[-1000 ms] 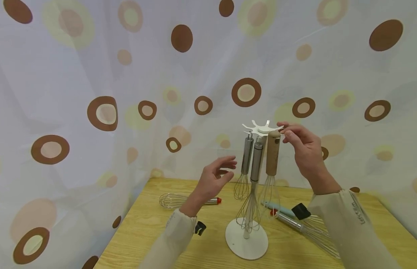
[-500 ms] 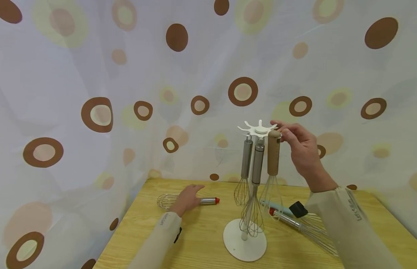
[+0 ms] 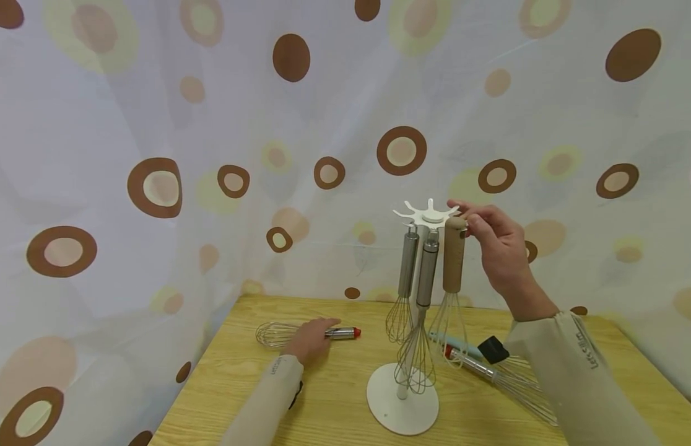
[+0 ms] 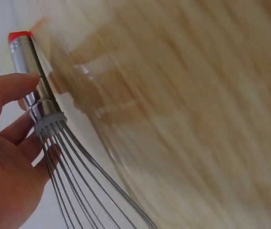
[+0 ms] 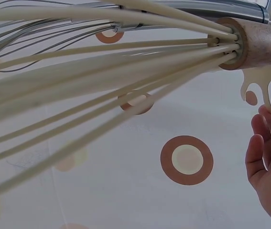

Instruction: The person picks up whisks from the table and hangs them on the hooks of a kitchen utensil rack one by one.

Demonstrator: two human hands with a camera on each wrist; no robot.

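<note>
Low at the left, my left hand (image 3: 309,341) holds a steel whisk with a red end cap (image 3: 343,333) lying on the table. The left wrist view shows thumb and fingers on either side of its metal handle (image 4: 30,59). Up at the white whisk stand (image 3: 402,412), my right hand (image 3: 504,254) pinches a prong of the top (image 3: 433,216) beside a hanging wooden-handled whisk (image 3: 454,257). Its fingertips meet the prong in the right wrist view. Two steel-handled whisks, a front one (image 3: 427,272) and a rear one (image 3: 408,263), hang from other prongs.
On the table (image 3: 323,396) at the right lie another red-capped whisk (image 3: 479,367) and one with a light blue handle (image 3: 457,344), partly hidden by the right sleeve (image 3: 563,365). A dotted curtain (image 3: 301,124) closes off the back and sides.
My left hand has moved from beside the stand down left to the lying whisk and taken hold of it. The stand's top has turned slightly under my right hand, which stays there.
</note>
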